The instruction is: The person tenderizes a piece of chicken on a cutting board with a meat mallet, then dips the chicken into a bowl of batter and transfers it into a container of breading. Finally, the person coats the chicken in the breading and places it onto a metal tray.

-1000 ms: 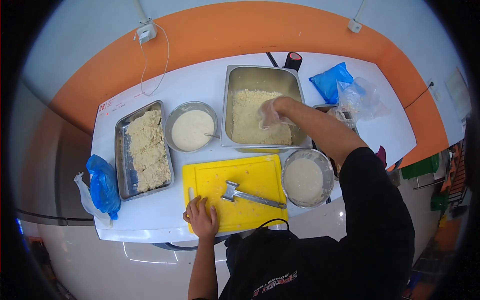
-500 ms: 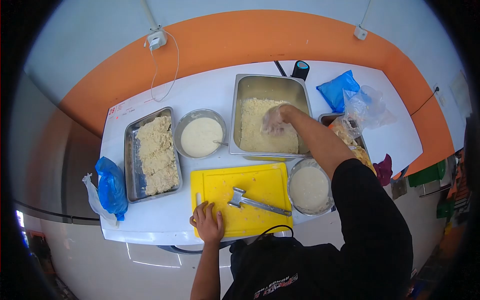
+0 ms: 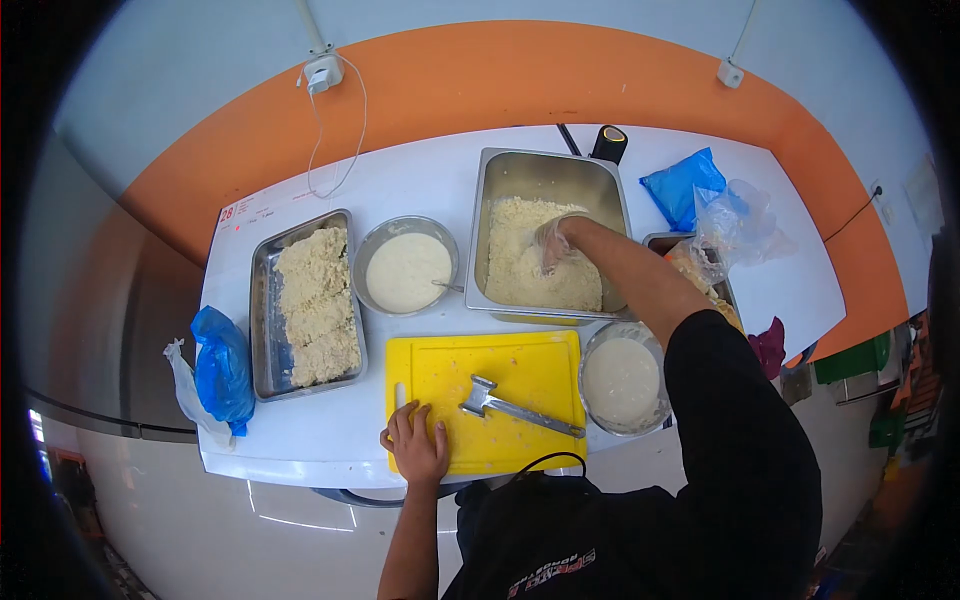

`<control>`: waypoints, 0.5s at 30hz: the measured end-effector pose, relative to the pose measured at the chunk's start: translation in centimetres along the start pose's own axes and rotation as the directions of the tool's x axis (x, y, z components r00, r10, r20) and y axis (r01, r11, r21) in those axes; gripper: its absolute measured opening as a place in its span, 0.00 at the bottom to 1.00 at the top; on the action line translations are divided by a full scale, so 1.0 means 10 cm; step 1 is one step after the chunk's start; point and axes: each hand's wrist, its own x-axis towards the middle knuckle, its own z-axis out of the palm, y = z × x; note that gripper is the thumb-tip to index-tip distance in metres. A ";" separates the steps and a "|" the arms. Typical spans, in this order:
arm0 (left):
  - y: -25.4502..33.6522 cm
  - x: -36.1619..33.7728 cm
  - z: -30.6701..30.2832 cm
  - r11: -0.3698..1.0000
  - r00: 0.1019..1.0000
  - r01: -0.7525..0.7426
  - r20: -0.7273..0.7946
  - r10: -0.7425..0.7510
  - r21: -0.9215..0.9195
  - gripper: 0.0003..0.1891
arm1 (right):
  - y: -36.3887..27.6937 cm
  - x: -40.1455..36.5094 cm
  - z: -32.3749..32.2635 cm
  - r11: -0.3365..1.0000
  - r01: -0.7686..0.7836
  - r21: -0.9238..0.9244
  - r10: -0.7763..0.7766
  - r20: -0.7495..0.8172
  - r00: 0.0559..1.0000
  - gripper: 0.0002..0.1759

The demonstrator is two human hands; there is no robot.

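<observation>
The pale crumbs (image 3: 520,270) lie in the bottom of a deep metal pan (image 3: 479,215) on the white table (image 3: 800,285). The right hand (image 3: 555,245) is down inside the pan, at the crumbs. It has a thin see-through glove (image 3: 546,240) on. Its fingers point down and look a bit bent, but they are blurry, so how far open they are is hard to tell. It is also hard to tell if they have hold of any crumbs.

Nearer the person, a yellow board (image 3: 430,365) lies flat. A metal hammer (image 3: 520,408) rests on it at a slant. The left hand (image 3: 418,450) lies on the near left corner of the board. Its fingers are a little apart, and it is not gripping anything.

To the left of the pan is a round bowl (image 3: 364,285) of creamy white stuff (image 3: 408,272), with a spoon handle (image 3: 447,286) poking out. Next to that is a long metal tray (image 3: 258,330) with lumpy, crumb-covered food (image 3: 315,300) in it. A blue bag (image 3: 221,370) sits beside the tray.

To the right of the board is one more bowl (image 3: 662,405) of white stuff. Farther off are another blue bag (image 3: 683,188) and a see-through bag (image 3: 745,225), which partly hides a smaller tray (image 3: 736,297). A black thing with a yellow glowing ring (image 3: 609,144) stands behind the pan.
</observation>
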 end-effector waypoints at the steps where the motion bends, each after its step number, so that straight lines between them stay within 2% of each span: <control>1: 0.00 0.00 0.00 1.000 1.000 0.002 0.001 -0.002 -0.001 0.20 | -0.03 -0.05 -0.02 0.993 0.001 -0.117 -0.004 -0.029 1.000 0.29; 2: 0.00 0.00 0.01 1.000 1.000 0.006 0.005 -0.006 0.005 0.20 | -0.16 -0.28 -0.06 0.993 0.000 -0.117 -0.003 -0.027 1.000 0.29; 4: 0.00 -0.01 0.01 1.000 1.000 0.012 0.009 -0.012 0.012 0.20 | -0.48 -0.85 -0.16 0.954 0.106 -0.281 -0.160 -0.177 0.971 0.32; 5: 0.00 -0.01 0.01 1.000 1.000 0.008 0.005 -0.008 0.015 0.20 | -0.31 -0.78 -0.20 0.978 0.207 0.038 -0.193 -0.235 0.953 0.24; 6: 0.00 -0.01 0.00 1.000 1.000 0.004 0.000 -0.004 0.018 0.20 | -0.38 -0.91 -0.24 0.978 0.207 0.036 -0.194 -0.236 0.952 0.24; 8: 0.01 0.00 -0.01 1.000 1.000 0.009 0.003 -0.009 0.014 0.20 | -0.55 -1.31 -0.32 0.953 0.183 -0.242 -0.284 -0.496 0.821 0.25; 9: 0.02 0.00 -0.01 1.000 1.000 0.013 0.008 -0.013 0.009 0.20 | -0.52 -1.31 -0.31 0.953 0.181 -0.243 -0.283 -0.499 0.819 0.25; 11: 0.02 0.00 -0.01 1.000 1.000 0.013 0.007 -0.013 0.007 0.20 | -0.46 -1.31 -0.27 0.877 0.246 -0.412 -0.480 -0.735 0.479 0.23; 12: 0.02 0.00 -0.01 1.000 1.000 0.016 0.007 -0.016 0.007 0.20 | -0.48 -1.34 -0.26 0.878 0.242 -0.412 -0.478 -0.737 0.478 0.23; 14: 0.01 0.00 0.00 1.000 1.000 0.010 0.004 -0.010 0.012 0.20 | -0.53 -1.35 -0.22 0.897 0.242 -0.370 -0.440 -0.696 0.568 0.30; 15: 0.01 -0.01 0.01 1.000 1.000 0.008 0.001 -0.008 0.021 0.20 | -0.53 -1.39 -0.12 0.898 0.241 -0.368 -0.437 -0.697 0.568 0.30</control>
